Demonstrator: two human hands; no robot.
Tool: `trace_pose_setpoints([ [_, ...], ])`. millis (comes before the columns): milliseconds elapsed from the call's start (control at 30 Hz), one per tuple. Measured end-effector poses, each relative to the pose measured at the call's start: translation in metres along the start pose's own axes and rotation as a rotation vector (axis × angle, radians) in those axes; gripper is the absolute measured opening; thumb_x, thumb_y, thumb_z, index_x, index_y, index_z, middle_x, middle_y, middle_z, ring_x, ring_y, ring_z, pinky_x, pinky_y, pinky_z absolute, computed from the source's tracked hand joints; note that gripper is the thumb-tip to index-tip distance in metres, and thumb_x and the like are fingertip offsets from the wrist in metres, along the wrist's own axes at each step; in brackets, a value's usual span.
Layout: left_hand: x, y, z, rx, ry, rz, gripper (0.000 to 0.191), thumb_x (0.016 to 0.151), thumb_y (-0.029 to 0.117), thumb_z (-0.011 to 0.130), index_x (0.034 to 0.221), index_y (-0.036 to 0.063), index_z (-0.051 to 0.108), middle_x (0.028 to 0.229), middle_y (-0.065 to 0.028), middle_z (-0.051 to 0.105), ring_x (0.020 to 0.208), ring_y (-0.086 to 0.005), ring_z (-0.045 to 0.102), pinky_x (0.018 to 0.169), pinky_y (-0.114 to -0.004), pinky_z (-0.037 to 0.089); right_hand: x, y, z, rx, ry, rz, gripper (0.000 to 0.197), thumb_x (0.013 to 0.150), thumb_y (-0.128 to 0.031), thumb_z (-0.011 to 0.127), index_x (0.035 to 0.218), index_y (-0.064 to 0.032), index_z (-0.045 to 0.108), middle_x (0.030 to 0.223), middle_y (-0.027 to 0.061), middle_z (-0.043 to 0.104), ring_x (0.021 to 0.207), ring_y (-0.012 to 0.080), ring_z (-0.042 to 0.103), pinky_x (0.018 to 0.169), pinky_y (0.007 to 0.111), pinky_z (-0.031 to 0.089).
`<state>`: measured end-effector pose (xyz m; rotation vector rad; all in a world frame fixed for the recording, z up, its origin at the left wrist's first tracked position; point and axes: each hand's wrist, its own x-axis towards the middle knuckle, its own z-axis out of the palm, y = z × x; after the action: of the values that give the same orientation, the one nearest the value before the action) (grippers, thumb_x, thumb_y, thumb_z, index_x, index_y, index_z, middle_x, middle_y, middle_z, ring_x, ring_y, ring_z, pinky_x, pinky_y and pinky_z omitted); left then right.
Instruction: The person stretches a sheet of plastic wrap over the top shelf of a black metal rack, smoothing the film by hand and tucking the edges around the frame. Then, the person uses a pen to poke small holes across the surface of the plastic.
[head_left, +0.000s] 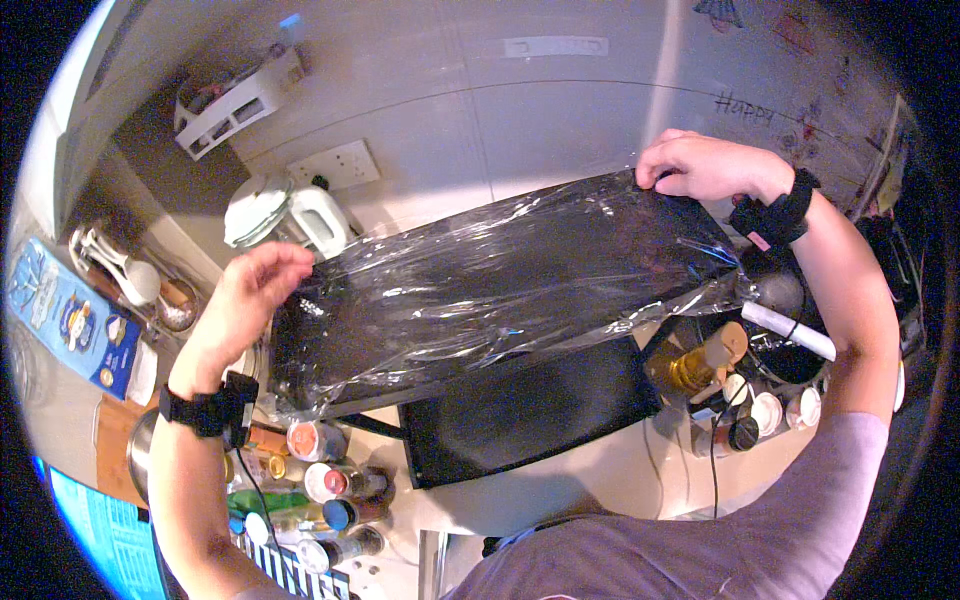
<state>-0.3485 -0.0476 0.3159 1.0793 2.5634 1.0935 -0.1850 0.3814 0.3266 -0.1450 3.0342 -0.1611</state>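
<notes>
A sheet of clear plastic film (480, 277) lies wrinkled over the upper dark panel of a black rack (525, 420), whose lower dark surface shows nearer to me. At the panel's far right corner, my right hand (694, 165) pinches the film's edge between thumb and fingers. My left hand (259, 289) is at the left end with its fingertips on the film's edge by the far left corner. Both wrists wear black straps with small devices. The film hangs over the near side and gathers at the right end.
Jars and bottles (337, 487) crowd the counter at lower left. More jars, an amber bottle (694, 364) and a white roll (787, 330) are at right. Behind the rack's left end stand a white-handled appliance (319, 217) and a wall socket (337, 165). Utensils (124, 262) stand far left.
</notes>
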Motion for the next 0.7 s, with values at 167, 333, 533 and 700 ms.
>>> trace_pose_setpoints([
  [167,0.003,-0.011,-0.017,-0.112,0.127,-0.042,0.015,0.082,-0.001,0.055,0.096,0.002,0.06,0.083,0.0006,0.06,0.08,-0.0066,0.054,0.074,-0.02,0.043,-0.001,0.009,-0.001,0.462,0.092,0.005,0.009,0.083,-0.009,0.055,0.09,-0.0035,0.058,0.083,0.0035,0.062,0.079,0.0114,0.056,0.073,0.025,0.045],
  [333,0.005,-0.018,-0.026,-0.03,0.186,-0.108,0.013,0.079,0.001,0.06,0.092,0.0021,0.059,0.082,0.0005,0.06,0.078,-0.0075,0.054,0.072,-0.021,0.044,0.002,0.01,-0.012,0.551,0.185,0.046,0.008,0.082,-0.007,0.057,0.088,-0.0025,0.058,0.083,0.0015,0.06,0.081,0.0086,0.055,0.073,0.024,0.044],
  [533,0.012,-0.023,-0.015,0.012,0.095,-0.139,0.027,0.076,0.005,0.066,0.101,0.002,0.055,0.092,-0.0038,0.057,0.087,-0.0117,0.053,0.076,-0.024,0.043,0.012,0.002,-0.012,0.293,0.213,0.095,0.032,0.082,-0.02,0.059,0.106,-0.0006,0.055,0.097,0.0074,0.06,0.091,0.0152,0.054,0.084,0.028,0.042],
  [700,0.02,-0.026,-0.018,-0.01,-0.089,-0.198,0.028,0.074,0.002,0.064,0.101,0.0023,0.056,0.09,-0.0034,0.058,0.086,-0.0128,0.053,0.076,-0.024,0.043,0.025,0.025,-0.004,0.303,0.013,0.179,0.038,0.083,-0.023,0.059,0.113,-0.0013,0.053,0.103,0.0079,0.059,0.095,0.0151,0.054,0.086,0.029,0.042],
])
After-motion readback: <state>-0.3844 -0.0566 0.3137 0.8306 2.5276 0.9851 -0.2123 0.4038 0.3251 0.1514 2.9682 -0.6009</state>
